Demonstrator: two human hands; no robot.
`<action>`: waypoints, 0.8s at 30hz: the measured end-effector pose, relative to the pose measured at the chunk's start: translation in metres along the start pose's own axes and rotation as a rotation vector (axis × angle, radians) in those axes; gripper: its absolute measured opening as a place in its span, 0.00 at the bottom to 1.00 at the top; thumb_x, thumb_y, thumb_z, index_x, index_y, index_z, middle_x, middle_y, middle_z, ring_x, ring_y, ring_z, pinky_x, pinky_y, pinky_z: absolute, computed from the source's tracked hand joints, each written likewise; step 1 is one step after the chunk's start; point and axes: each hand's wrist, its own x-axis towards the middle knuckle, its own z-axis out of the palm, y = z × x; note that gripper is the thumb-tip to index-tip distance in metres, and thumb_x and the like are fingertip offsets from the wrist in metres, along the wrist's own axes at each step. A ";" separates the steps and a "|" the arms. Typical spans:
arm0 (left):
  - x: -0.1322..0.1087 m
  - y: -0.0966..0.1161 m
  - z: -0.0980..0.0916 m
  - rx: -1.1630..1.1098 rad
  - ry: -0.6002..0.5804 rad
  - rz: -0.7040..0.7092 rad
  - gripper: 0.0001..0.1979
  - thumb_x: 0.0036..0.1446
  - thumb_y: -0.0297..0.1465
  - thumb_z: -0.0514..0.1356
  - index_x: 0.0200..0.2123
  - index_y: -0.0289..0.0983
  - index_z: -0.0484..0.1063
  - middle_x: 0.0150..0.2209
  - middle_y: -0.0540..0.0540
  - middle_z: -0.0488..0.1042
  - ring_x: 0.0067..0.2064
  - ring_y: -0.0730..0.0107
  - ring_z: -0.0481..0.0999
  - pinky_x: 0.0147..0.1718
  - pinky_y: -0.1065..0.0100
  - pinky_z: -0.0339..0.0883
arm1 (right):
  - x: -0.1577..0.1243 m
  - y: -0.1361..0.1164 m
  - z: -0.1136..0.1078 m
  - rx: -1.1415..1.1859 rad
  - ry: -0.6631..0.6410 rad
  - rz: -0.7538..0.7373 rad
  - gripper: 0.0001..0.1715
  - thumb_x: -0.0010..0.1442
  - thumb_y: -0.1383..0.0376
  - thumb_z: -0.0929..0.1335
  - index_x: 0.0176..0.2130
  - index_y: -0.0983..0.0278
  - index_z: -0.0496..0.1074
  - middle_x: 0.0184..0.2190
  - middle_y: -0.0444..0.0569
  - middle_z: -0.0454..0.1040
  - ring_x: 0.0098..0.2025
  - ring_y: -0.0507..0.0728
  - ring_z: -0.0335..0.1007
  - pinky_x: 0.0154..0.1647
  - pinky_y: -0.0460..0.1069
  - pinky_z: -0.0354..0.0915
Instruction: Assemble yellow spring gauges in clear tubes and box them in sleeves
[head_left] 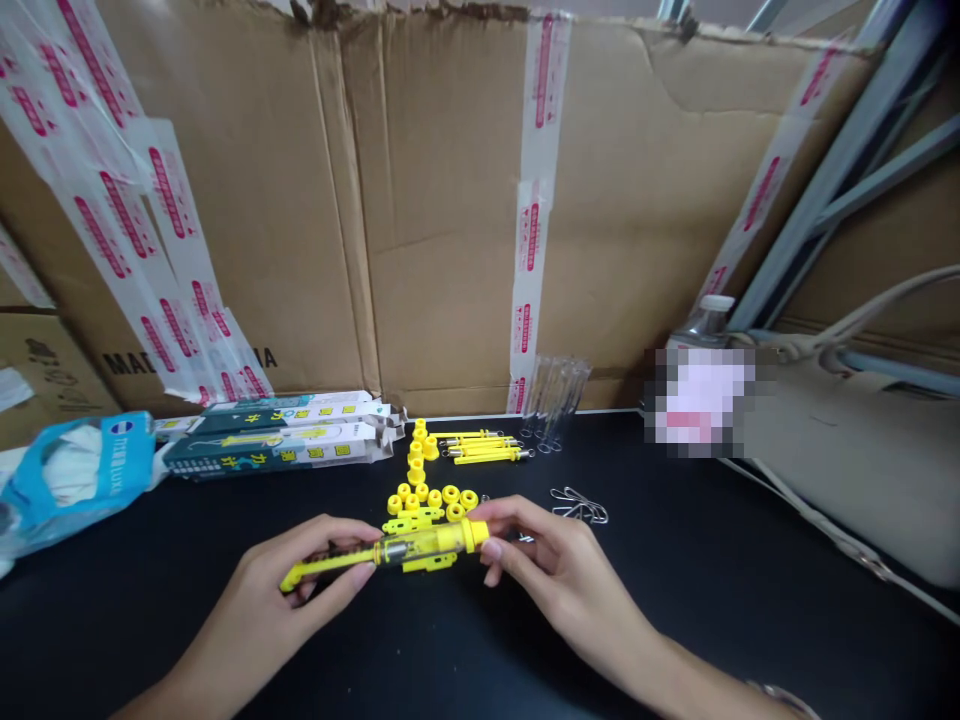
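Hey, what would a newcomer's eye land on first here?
Probably the clear-and-yellow tube in the lower middle, gripped between the left hand and right hand. Just beyond it, small yellow caps stand out against the black table. A big cardboard box with red-printed tape fills the background.

This looks like a workshop or storeroom assembly spot, with a large brown taped cardboard box [442, 200] across the far side, a grey metal frame [840, 160] at far right, and small yellow plastic collars [416, 472] grouped on a flat black tabletop [135, 620].
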 end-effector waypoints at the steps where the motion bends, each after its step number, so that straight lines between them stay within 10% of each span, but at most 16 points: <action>1: 0.000 0.001 -0.001 0.007 0.002 0.010 0.09 0.59 0.39 0.64 0.41 0.43 0.79 0.37 0.49 0.81 0.32 0.67 0.78 0.23 0.76 0.65 | -0.001 0.000 0.000 -0.007 -0.001 -0.010 0.08 0.66 0.62 0.68 0.44 0.62 0.75 0.35 0.45 0.76 0.29 0.51 0.74 0.34 0.48 0.73; 24: 0.000 0.008 -0.003 -0.058 0.012 0.025 0.12 0.58 0.42 0.63 0.39 0.41 0.78 0.36 0.49 0.80 0.37 0.64 0.80 0.31 0.71 0.70 | -0.004 0.004 0.000 -0.389 0.000 -0.225 0.16 0.72 0.58 0.61 0.36 0.62 0.71 0.27 0.44 0.74 0.24 0.52 0.72 0.27 0.47 0.65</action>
